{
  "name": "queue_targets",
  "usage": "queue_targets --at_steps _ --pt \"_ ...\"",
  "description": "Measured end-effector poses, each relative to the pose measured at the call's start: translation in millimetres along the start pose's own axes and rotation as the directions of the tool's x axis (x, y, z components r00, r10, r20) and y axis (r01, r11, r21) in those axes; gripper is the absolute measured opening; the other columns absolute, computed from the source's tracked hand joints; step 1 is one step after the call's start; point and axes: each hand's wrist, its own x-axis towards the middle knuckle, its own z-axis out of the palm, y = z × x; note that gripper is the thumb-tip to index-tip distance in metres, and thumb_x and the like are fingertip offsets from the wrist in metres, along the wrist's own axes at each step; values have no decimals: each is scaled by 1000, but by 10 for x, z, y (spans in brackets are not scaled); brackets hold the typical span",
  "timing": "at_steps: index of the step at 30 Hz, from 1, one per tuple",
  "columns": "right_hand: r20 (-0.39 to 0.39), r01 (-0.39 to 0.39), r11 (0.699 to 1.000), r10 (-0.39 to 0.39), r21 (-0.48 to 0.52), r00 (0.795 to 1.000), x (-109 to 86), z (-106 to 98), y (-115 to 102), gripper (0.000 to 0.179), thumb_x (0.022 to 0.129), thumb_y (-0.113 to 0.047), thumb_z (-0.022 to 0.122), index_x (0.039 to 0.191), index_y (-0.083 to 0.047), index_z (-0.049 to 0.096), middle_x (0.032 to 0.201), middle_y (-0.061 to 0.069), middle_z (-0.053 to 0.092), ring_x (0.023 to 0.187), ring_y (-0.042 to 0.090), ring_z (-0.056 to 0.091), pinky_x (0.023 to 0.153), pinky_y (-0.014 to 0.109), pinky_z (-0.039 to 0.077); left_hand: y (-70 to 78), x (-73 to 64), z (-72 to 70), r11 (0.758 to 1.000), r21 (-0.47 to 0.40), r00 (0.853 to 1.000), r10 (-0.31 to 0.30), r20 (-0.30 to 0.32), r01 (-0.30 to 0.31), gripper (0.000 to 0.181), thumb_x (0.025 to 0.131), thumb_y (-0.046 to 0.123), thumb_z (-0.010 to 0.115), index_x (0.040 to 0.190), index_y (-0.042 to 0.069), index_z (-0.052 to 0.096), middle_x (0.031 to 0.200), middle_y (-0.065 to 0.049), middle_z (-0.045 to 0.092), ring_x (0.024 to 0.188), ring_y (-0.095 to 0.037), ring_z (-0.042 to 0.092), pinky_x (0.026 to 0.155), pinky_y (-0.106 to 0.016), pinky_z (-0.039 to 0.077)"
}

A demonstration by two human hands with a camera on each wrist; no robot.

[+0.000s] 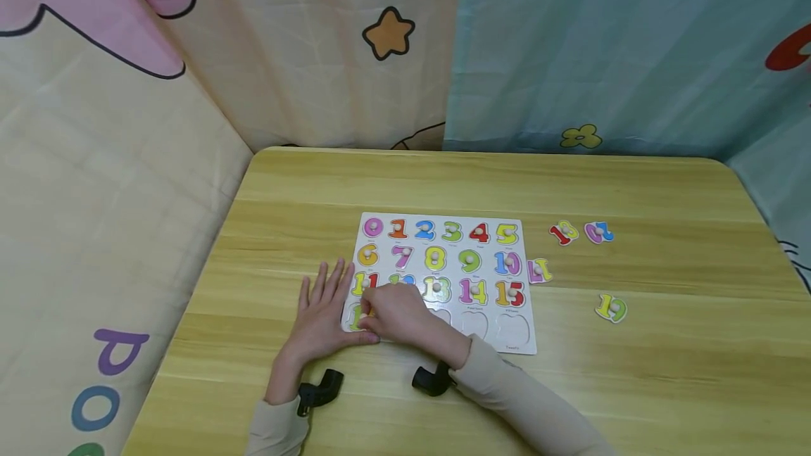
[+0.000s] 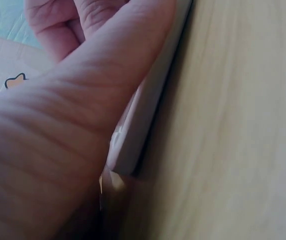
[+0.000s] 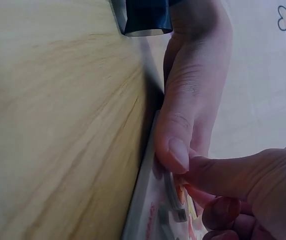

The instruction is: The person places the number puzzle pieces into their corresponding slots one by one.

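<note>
A white number puzzle board [image 1: 529,340] lies on the table, its upper three rows filled with knobbed number pieces. My left hand [image 1: 322,322] is spread flat along the board's left edge, fingers straight, thumb at the lower left corner. At the left end of the bottom row, my right hand [image 1: 399,312] pinches a green-and-orange number piece [image 1: 355,315], partly covered by the fingers. The right wrist view shows this piece's edge [image 3: 180,215] standing above the board, close to the left thumb [image 3: 175,145]. To the right, bottom-row recesses [image 1: 512,329] show bare.
Several loose number pieces lie right of the board: a red-and-yellow one [image 1: 563,232], a purple-and-blue one [image 1: 598,232], a purple-and-yellow one [image 1: 540,271] against the board's edge, and a yellow-and-green one [image 1: 611,308]. Printed curtains [image 1: 317,55] hang behind the wooden table [image 1: 684,371].
</note>
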Motion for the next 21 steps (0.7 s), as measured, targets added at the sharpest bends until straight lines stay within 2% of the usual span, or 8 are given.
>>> queue_targets --at_steps 7,15,21 --pt "29 0 1000 1 -23 1000 43 -25 -37 20 82 -35 74 75 -20 62 63 -12 55 54 6 49 47 25 36 7 0 0 1000 -6 1000 4 -10 -4 124 62 76 67 153 9 15 158 -12 8 142 -35 -4 108 -56 -7" --pt "104 15 999 -10 -42 995 52 -67 -50 24 82 -35 74 71 -20 59 58 -12 50 52 7 46 46 25 35 8 -7 -5 1000 6 1000 1 -11 -1 124 62 73 70 153 8 15 158 -12 8 142 -36 -4 108 -57 -7" --pt "92 -2 998 7 -57 996 82 -77 -69 23 81 -36 75 70 -21 60 60 -11 53 54 8 48 47 27 36 28 -6 -22 1000 -8 1000 -5 -7 5 124 62 74 69 152 8 16 157 -12 9 142 -36 -4 108 -57 -7"
